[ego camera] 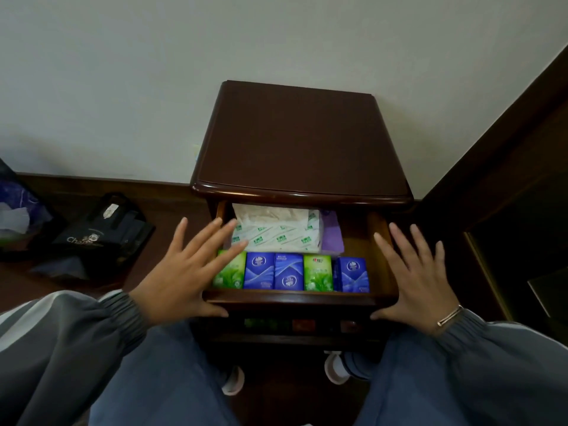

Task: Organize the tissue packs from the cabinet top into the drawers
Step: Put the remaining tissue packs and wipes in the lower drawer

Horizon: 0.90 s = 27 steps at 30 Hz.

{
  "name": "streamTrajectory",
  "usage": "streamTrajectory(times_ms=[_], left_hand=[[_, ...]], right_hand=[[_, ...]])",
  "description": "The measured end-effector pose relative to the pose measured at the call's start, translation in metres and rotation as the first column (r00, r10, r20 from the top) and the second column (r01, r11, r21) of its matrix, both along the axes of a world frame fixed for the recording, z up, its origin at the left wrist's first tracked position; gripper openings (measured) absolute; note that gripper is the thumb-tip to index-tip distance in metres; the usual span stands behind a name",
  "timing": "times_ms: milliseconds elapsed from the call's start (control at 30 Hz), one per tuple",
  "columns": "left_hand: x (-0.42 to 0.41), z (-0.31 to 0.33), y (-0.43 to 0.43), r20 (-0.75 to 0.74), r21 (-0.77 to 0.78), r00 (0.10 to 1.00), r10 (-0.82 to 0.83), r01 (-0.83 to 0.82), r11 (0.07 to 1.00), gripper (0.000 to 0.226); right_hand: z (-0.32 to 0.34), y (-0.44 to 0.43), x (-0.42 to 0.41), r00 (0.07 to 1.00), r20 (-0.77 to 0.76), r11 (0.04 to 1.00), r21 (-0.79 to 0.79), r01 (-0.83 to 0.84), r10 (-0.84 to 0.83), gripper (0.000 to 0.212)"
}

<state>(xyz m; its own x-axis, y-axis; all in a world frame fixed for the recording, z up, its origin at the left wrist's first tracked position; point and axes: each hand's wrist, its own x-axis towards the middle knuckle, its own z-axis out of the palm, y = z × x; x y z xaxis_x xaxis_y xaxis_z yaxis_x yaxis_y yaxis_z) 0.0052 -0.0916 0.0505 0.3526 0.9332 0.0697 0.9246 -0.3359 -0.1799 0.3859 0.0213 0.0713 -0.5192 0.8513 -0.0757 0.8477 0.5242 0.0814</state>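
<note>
- Black bag [101, 238] is seen on the floor, far left.
- Left hand [187, 272] is held flat over the left front corner of the drawer [292, 298]; fingers are spread wide and straight, nothing is held.
- Drawer is seen open below the cabinet top [301, 142]; five tissue packs [289, 273], green and blue, are lined side by side along its front wall; a larger white pack [276, 232] is laid behind them.
- Right hand [412, 278] is held at the right front corner; fingers are splayed wide, nothing is gripped.

The drawer [295, 298] stands open below the cabinet top [301, 139]. Five small tissue packs [289, 273] line its front edge, with a large white pack [276, 229] behind them. The left hand [187, 272] and right hand [415, 278], fingers spread, are at its front corners.
</note>
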Motion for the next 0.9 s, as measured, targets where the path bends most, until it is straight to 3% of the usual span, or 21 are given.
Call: streamTrajectory(times_ms=[200, 300, 433, 567, 667, 767, 833, 900], left_hand=[[-0.011, 0.003, 0.057, 0.063, 0.108, 0.964, 0.260, -0.266, 0.958, 0.131], [-0.014, -0.001, 0.090, 0.058, 0.105, 0.935, 0.349, -0.353, 0.930, 0.118], [-0.015, -0.016, 0.116, 0.051, 0.147, 0.918, 0.393, -0.396, 0.906, 0.089], [-0.019, -0.025, 0.120, 0.097, 0.211, 0.920, 0.379, -0.391, 0.896, 0.083], [-0.013, -0.021, 0.118, 0.151, 0.172, 0.909, 0.388, -0.411, 0.895, 0.083], [-0.004, -0.013, 0.104, 0.241, 0.125, 0.895, 0.375, -0.412, 0.903, 0.080], [0.006, -0.012, 0.082, 0.332, 0.129, 0.897, 0.291, -0.349, 0.928, 0.071], [0.020, -0.018, 0.051, 0.467, 0.076, 0.858, 0.212, -0.278, 0.958, 0.053]], right_hand=[[-0.004, 0.056, -0.030, 0.979, -0.096, 0.972, 0.136, 0.191, -0.179, 0.146], [-0.013, 0.091, -0.048, 0.973, -0.060, 0.962, 0.147, 0.228, -0.222, 0.126], [-0.033, 0.111, -0.062, 0.952, -0.205, 0.928, 0.253, 0.275, -0.226, 0.089], [-0.043, 0.112, -0.061, 0.947, -0.263, 0.893, 0.356, 0.274, -0.186, 0.080], [-0.039, 0.109, -0.060, 0.945, -0.266, 0.925, 0.272, 0.264, -0.191, 0.081], [-0.029, 0.102, -0.059, 0.923, -0.305, 0.960, 0.079, 0.270, -0.234, 0.084], [-0.022, 0.082, -0.055, 0.831, -0.498, 0.967, -0.070, 0.245, -0.246, 0.072], [-0.019, 0.046, -0.050, 0.678, -0.675, 0.956, -0.232, 0.180, -0.292, 0.049]])
